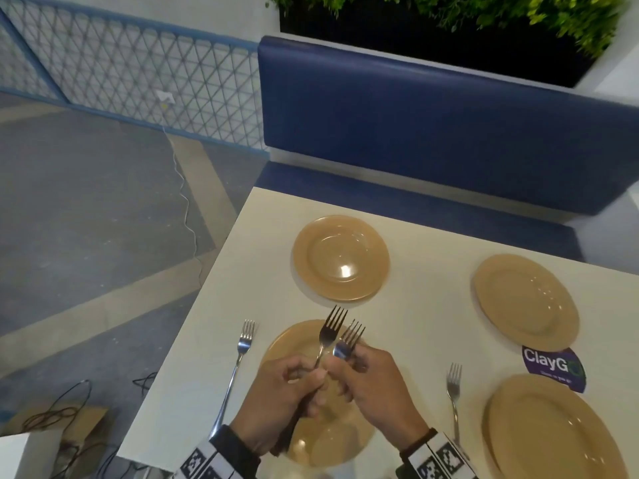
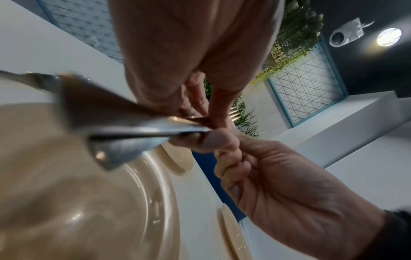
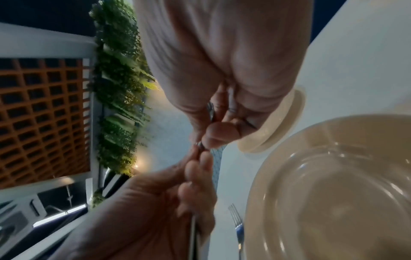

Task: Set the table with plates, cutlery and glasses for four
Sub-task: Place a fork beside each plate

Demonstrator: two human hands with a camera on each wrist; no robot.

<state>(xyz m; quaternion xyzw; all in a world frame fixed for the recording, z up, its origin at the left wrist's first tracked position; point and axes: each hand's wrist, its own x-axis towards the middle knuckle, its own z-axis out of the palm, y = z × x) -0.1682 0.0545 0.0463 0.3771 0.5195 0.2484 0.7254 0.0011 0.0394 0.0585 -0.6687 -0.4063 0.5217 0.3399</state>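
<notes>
Four tan plates stand on the white table (image 1: 415,278): near left (image 1: 332,440), far left (image 1: 340,259), far right (image 1: 525,302), near right (image 1: 553,430). One fork (image 1: 242,354) lies left of the near left plate, and another fork (image 1: 453,392) lies left of the near right plate. Above the near left plate my left hand (image 1: 294,388) grips a fork (image 1: 330,326) by its handle, tines pointing away. My right hand (image 1: 370,378) touches the left hand and pinches a second fork (image 1: 349,340) near its head. In the left wrist view two handles (image 2: 144,130) stick out of my left fist.
A blue padded bench (image 1: 432,133) runs along the table's far side, with a planter (image 1: 449,15) behind it. A round purple ClayGo sticker (image 1: 549,366) sits between the right plates. The table's left edge drops to a floor with cables (image 1: 62,409).
</notes>
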